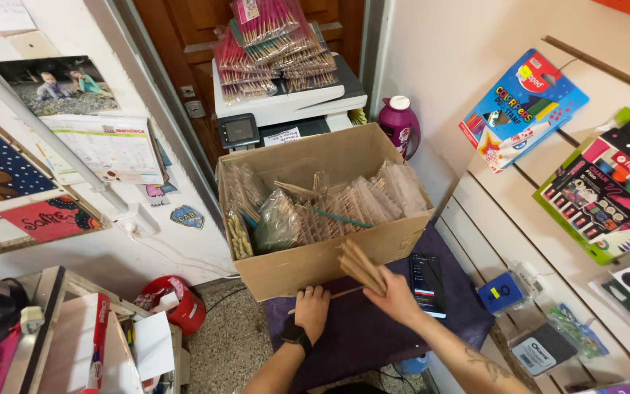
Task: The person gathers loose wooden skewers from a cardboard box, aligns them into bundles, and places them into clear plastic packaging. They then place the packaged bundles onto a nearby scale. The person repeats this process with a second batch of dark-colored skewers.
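Both bare forearms reach forward from bottom of view. Left hand [312,306] palm down, fingers flat and spread slightly, dark band on wrist. Right hand [395,295] raised a little higher, fingers curled closed in grip; tattoo on right forearm.

Pretty cramped here. Big cardboard box [308,266] hogging the back of the purple table [359,332], stuffed to the rim with clear packets [344,208], so barely any way in from above. Only a strip of bare cloth in front, with a phone [427,283] lying on its right part. Slatted display wall [490,219] tight on the right, printer [286,102] just behind the box, red bucket [176,303] down on the floor left.
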